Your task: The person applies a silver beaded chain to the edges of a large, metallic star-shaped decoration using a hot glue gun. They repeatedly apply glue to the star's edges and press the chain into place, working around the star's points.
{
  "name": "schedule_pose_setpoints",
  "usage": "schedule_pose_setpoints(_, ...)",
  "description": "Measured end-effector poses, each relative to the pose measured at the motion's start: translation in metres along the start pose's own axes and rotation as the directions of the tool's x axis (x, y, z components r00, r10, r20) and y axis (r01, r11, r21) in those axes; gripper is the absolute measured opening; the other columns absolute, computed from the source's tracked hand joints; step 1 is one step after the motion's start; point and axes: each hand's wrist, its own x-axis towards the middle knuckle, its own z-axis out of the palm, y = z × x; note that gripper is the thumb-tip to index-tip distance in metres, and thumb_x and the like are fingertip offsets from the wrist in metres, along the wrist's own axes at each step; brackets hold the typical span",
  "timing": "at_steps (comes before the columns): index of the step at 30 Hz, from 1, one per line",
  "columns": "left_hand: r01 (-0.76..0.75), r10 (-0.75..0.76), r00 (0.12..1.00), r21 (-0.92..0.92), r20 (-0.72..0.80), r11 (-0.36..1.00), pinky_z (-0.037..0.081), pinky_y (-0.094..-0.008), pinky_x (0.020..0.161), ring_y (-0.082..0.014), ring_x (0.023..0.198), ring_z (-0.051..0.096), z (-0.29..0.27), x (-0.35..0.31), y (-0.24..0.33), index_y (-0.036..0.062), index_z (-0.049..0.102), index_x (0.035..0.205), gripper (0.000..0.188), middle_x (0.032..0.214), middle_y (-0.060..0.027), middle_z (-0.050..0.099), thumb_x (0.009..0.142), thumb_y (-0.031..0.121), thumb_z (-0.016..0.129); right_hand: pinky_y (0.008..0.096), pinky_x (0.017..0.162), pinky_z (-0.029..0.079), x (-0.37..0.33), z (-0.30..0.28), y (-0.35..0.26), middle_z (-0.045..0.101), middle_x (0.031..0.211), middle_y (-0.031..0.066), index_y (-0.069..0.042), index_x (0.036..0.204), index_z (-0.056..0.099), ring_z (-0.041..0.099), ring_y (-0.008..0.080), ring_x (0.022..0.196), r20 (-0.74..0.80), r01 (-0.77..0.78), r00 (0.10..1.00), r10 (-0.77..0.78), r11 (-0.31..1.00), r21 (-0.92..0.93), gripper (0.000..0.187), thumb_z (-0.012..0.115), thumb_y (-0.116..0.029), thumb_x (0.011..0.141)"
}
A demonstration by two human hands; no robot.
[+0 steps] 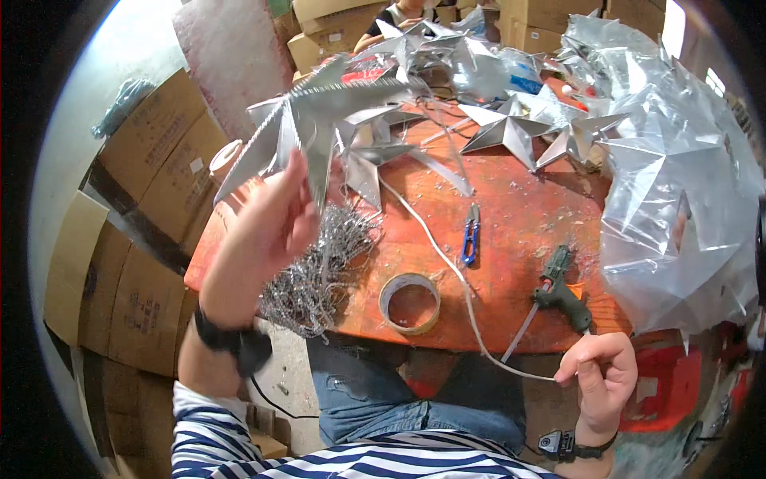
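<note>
"On the far left, what stands there?"

"Stacked cardboard boxes (148, 311), brown, leaning beside the table (527, 215), whose top is orange-red and scuffed."

"And next to them?"

"The left hand (275, 215), raised over the table's left side, with a dark band (227, 335) round its wrist. It's blurred."

"Are its fingers gripping anything?"

"I cannot tell. They overlap the lower part of a large silver star (319, 116) with fringed edges, which stands tilted at the table's far left side; whether they pinch it doesn't show."

"What lies below that hand?"

"A tangle of silver tinsel (315, 271), near the table's front edge. To its right, a roll of tape (411, 329) lies flat."

"Then?"

"A white cord (464, 286) curves down from beside the stars and over the front edge. Blue-handled snips (471, 237) lie just beside it, blades pointing away."

"Further right?"

"A dark green glue gun (562, 295), on its side. Just past it is the right hand (602, 371), thumb and forefinger pinching the cord's near end, the other fingers curled."

"And at the right edge?"

"Silver stars in clear plastic (670, 184), heaped against the table."
</note>
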Motion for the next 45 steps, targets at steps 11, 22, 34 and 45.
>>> schedule_pose_setpoints(11,0.179,-0.239,0.965,-0.394,-0.11,0.902,0.035,-0.017,0.042,-0.0083,0.054,0.042,-0.066,0.175,-0.015,0.0077,0.047,0.097,0.027,0.077,-0.0051,0.054,0.094,0.033,0.056,0.0211,0.059,0.05,0.04,0.001,-0.035,0.067,0.078,0.0096,-0.002,0.09,0.053,0.064,0.011,0.067,0.037,-0.162,0.985,0.168,0.978,-0.134,0.005,0.057,-0.006,0.091)
schedule_pose_setpoints(22,-0.058,0.066,0.998,-0.361,0.011,0.931,0.046,-0.0352,0.096,-0.0256,0.111,0.055,-0.06,0.096,0.009,0.0014,0.046,0.121,0.037,0.126,-0.0201,0.051,0.097,0.029,0.051,0.0216,0.043,0.03,0.119,0.008,-0.02,0.044,0.055,-0.0025,-0.007,0.08,0.049,0.041,0.0056,0.046,0.129,-0.162,0.97,0.208,0.941,-0.296,0.031,0.049,-0.032,0.098)
schedule_pose_setpoints(34,-0.146,0.147,0.989,0.065,-0.01,0.987,0.049,-0.0346,0.08,-0.0256,0.085,0.064,-0.019,-0.175,-0.077,-0.0056,0.064,0.097,0.03,0.09,-0.0185,0.066,0.09,0.023,0.058,0.0266,0.045,0.04,0.227,-0.066,0.088,0.049,0.07,-0.0007,-0.012,0.083,0.05,0.047,0.0107,0.056,-0.167,-0.607,0.78,0.603,0.794,0.03,0.027,0.067,-0.033,0.088)
schedule_pose_setpoints(45,-0.197,0.168,0.943,-0.077,-0.289,0.977,0.048,-0.0317,0.068,-0.0188,0.072,0.059,-0.025,-0.172,-0.114,-0.0021,0.055,0.094,0.034,0.08,-0.0098,0.06,0.095,0.032,0.053,0.0261,0.042,0.041,0.26,-0.097,0.104,0.055,0.07,0.0023,-0.01,0.097,0.052,0.048,0.0104,0.047,-0.376,-0.469,0.798,0.471,0.877,0.103,0.028,0.054,-0.038,0.094)
